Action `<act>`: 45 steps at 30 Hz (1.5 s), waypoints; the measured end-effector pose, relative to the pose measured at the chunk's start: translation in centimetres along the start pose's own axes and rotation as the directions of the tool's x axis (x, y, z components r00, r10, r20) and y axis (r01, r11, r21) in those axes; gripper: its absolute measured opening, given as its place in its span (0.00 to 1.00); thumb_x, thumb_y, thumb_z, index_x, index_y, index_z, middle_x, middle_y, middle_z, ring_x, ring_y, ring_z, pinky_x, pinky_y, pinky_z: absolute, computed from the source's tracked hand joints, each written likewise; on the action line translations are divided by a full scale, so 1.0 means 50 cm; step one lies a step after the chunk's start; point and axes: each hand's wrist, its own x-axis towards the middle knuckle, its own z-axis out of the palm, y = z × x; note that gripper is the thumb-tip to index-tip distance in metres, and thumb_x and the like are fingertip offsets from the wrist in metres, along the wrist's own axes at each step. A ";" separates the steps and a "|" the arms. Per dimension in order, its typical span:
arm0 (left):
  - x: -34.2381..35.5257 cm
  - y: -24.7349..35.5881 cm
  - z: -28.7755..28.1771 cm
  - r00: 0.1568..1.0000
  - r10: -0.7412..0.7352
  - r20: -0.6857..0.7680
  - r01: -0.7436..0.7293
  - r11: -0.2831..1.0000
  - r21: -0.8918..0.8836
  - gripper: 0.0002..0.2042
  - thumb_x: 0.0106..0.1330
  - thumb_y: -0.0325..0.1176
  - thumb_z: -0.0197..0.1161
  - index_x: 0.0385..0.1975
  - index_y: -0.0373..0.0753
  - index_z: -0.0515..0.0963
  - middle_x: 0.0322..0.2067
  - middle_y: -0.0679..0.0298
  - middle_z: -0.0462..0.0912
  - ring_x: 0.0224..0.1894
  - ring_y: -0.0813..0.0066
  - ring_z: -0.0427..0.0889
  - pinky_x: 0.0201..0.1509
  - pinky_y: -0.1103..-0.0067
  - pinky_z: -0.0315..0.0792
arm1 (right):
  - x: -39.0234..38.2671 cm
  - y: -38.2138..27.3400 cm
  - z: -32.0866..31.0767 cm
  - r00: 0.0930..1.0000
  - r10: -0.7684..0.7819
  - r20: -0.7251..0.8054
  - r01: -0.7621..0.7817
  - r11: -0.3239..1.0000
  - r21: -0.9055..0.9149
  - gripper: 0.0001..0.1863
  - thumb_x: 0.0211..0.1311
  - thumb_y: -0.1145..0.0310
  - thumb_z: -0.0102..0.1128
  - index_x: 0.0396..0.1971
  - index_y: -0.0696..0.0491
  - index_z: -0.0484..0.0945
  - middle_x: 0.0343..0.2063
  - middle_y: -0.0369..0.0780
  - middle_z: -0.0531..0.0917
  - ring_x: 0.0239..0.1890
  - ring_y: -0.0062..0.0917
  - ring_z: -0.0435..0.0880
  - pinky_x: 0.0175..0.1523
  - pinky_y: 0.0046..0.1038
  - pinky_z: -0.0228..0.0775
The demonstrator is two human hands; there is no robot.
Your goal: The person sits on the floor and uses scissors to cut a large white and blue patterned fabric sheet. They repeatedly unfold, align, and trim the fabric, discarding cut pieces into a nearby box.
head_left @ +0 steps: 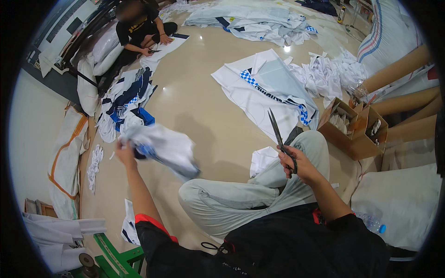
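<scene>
My left hand (124,153) is stretched out to the left and grips a white garment with blue trim (162,146), which is blurred in the air above the floor. My right hand (296,164) holds black scissors (278,134), blades closed and pointing up and away, above my raised knee in pale trousers (259,185). A white and blue checked shirt (269,88) lies spread flat on the floor beyond the scissors.
A pile of white and blue garments (125,104) lies to the left. Another person (139,30) sits at the back cutting cloth. Open cardboard boxes (357,129) and cardboard tubes (403,83) stand at right. White sacks (65,153) line the left wall.
</scene>
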 end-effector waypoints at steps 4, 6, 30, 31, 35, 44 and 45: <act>-0.071 0.156 0.095 0.921 -0.203 -0.331 -0.104 0.691 -0.715 0.41 0.68 0.30 0.64 0.75 0.34 0.44 0.70 0.48 0.60 0.68 0.61 0.67 0.72 0.64 0.59 | 0.008 0.017 -0.036 0.995 -0.039 -0.096 0.039 0.999 0.000 0.25 0.70 0.56 0.60 0.58 0.57 0.70 0.23 0.31 0.70 0.19 0.14 0.71 0.23 0.20 0.67; -0.150 0.010 0.069 0.990 -0.143 0.024 0.144 0.970 -0.197 0.42 0.70 0.43 0.62 0.76 0.38 0.43 0.73 0.48 0.53 0.75 0.55 0.53 0.77 0.66 0.48 | 0.016 0.022 -0.010 0.996 -0.028 -0.087 0.024 0.999 -0.046 0.24 0.70 0.57 0.59 0.57 0.57 0.71 0.23 0.31 0.71 0.19 0.14 0.72 0.23 0.20 0.68; -0.658 0.728 0.007 0.192 0.918 0.347 -0.013 0.356 -0.934 0.12 0.57 0.32 0.64 0.37 0.33 0.76 0.28 0.51 0.78 0.32 0.48 0.77 0.41 0.62 0.71 | 0.104 0.049 -0.018 0.989 0.032 0.146 0.055 0.832 -0.553 0.31 0.64 0.60 0.68 0.59 0.63 0.69 0.27 0.37 0.83 0.14 0.14 0.70 0.18 0.19 0.60; -0.659 0.752 0.024 0.233 0.936 0.265 -0.059 0.285 -0.957 0.12 0.56 0.32 0.64 0.37 0.33 0.75 0.29 0.51 0.78 0.33 0.48 0.78 0.42 0.62 0.71 | 0.103 0.049 -0.018 0.990 0.023 0.139 0.055 0.844 -0.533 0.30 0.64 0.60 0.68 0.59 0.62 0.70 0.27 0.37 0.83 0.15 0.14 0.70 0.18 0.19 0.60; -0.670 0.899 0.076 0.207 0.967 0.151 -0.264 0.204 -0.943 0.12 0.56 0.33 0.65 0.35 0.34 0.76 0.30 0.51 0.79 0.34 0.49 0.79 0.42 0.61 0.72 | 0.118 0.061 -0.022 0.990 0.016 0.137 0.051 0.882 -0.469 0.32 0.63 0.66 0.67 0.61 0.67 0.66 0.29 0.42 0.83 0.13 0.16 0.70 0.16 0.20 0.60; -0.720 0.952 0.179 0.098 0.980 0.174 -0.340 0.198 -0.919 0.11 0.54 0.34 0.66 0.31 0.35 0.76 0.28 0.53 0.79 0.33 0.51 0.79 0.38 0.63 0.73 | 0.090 0.040 0.013 0.996 0.014 0.093 0.039 0.837 -0.546 0.31 0.62 0.67 0.66 0.61 0.66 0.67 0.27 0.42 0.83 0.15 0.17 0.72 0.18 0.21 0.62; -0.721 0.934 0.179 0.096 0.974 0.204 -0.313 0.224 -0.923 0.11 0.53 0.34 0.66 0.30 0.35 0.75 0.28 0.53 0.79 0.33 0.52 0.79 0.38 0.63 0.73 | 0.099 0.048 0.002 0.994 0.039 0.105 0.023 0.849 -0.527 0.31 0.63 0.67 0.66 0.62 0.66 0.67 0.27 0.41 0.83 0.16 0.17 0.73 0.20 0.21 0.63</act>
